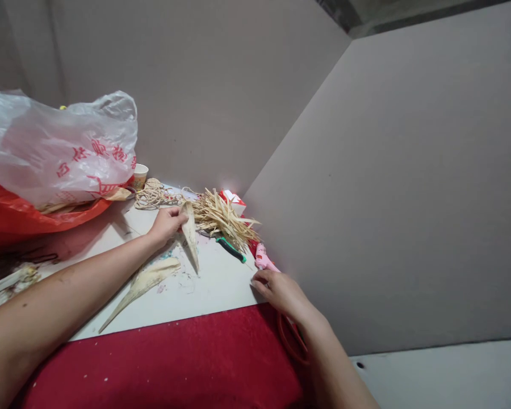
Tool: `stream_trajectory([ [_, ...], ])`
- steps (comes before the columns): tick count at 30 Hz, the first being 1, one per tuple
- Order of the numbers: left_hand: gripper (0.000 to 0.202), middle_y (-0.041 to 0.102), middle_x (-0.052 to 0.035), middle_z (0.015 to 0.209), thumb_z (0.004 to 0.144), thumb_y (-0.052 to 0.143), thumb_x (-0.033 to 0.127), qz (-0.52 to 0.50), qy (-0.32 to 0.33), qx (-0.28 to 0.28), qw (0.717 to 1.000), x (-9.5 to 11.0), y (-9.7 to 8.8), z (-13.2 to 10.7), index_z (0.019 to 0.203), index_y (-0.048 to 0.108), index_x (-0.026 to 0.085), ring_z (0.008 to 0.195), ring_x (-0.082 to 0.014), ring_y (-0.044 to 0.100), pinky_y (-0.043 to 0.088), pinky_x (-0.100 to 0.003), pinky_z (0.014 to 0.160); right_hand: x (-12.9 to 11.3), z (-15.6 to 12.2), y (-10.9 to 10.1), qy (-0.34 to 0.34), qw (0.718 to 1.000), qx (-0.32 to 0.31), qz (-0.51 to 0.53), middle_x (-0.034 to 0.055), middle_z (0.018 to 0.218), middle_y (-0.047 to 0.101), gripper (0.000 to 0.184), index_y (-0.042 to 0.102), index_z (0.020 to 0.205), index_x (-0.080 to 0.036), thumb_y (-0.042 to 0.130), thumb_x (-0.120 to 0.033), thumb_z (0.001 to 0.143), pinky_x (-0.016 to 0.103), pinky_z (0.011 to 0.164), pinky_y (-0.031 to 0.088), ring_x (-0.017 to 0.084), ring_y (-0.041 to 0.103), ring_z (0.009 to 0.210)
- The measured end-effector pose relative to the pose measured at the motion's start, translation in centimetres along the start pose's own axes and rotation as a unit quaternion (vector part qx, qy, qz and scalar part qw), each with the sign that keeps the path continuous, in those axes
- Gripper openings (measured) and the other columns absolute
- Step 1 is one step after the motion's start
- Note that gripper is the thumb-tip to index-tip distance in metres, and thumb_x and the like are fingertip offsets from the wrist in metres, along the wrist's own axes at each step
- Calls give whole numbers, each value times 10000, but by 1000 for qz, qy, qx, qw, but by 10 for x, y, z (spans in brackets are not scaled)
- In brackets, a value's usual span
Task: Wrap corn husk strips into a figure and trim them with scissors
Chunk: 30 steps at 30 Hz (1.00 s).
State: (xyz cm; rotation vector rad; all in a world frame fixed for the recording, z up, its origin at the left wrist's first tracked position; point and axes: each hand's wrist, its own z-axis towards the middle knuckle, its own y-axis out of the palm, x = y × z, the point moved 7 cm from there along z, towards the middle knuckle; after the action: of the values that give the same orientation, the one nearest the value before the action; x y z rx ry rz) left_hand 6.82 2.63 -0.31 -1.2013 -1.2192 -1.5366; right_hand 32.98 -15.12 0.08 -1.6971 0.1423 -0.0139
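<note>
Your left hand (pixel 169 222) pinches a pale husk (pixel 190 238) over the white table (pixel 223 289). At right, your half-curled right hand (pixel 280 291) sits beside a pink glue gun (pixel 263 258); I cannot tell whether it grips anything.

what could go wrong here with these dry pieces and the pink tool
The loose dry piece lies with its narrow tip near the front edge of the table, so an arm might brush it off. The held dry piece looks thin and might crack in the left hand. The right hand is close to the pink tool and might knock it.
</note>
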Motion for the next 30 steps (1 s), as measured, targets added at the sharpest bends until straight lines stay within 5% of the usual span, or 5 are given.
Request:
stream_trajectory([
  [4, 223, 574, 37, 561, 511, 685, 218, -25, -2, 12, 1000, 0, -2, -1, 675, 542, 171, 496, -107, 500, 371, -216, 481, -18, -3, -8, -8, 1000, 19, -22, 81, 930, 726, 253, 714, 934, -225, 491, -330, 882, 270, 685, 395, 206, 653, 852],
  [9, 273, 511, 55, 532, 518, 732, 273, -25, -5, -15, 1000, 1, 1, -1, 611, 497, 171, 481, -83, 454, 352, -212, 487, -88, 7, -48, -48, 983, 139, 112, 60, 848, 734, 240, 709, 933, -228, 524, -365, 868, 289, 682, 421, 200, 651, 746],
  [14, 299, 566, 30, 613, 509, 772, 320, -38, -31, -50, 998, -1, 1, 3, 640, 565, 150, 543, -94, 504, 385, -231, 540, -140, 53, -83, -67, 868, 312, 381, 65, 909, 719, 268, 691, 970, -190, 577, -358, 795, 290, 749, 474, 172, 641, 772],
  [21, 237, 522, 43, 534, 524, 742, 268, -29, -37, -78, 996, -8, 7, 2, 608, 554, 149, 471, -73, 433, 318, -225, 504, -138, 115, -13, 12, 747, 120, 653, -12, 619, 606, 324, 615, 736, -164, 681, -465, 637, 215, 465, 432, 103, 541, 515],
  [30, 236, 473, 59, 485, 544, 740, 284, 37, -29, -98, 994, -8, 14, -2, 599, 557, 146, 438, -51, 347, 245, -210, 458, -129, 127, 5, -3, 715, 89, 693, -33, 486, 568, 240, 597, 635, -158, 729, -341, 553, 216, 419, 446, 85, 487, 406],
])
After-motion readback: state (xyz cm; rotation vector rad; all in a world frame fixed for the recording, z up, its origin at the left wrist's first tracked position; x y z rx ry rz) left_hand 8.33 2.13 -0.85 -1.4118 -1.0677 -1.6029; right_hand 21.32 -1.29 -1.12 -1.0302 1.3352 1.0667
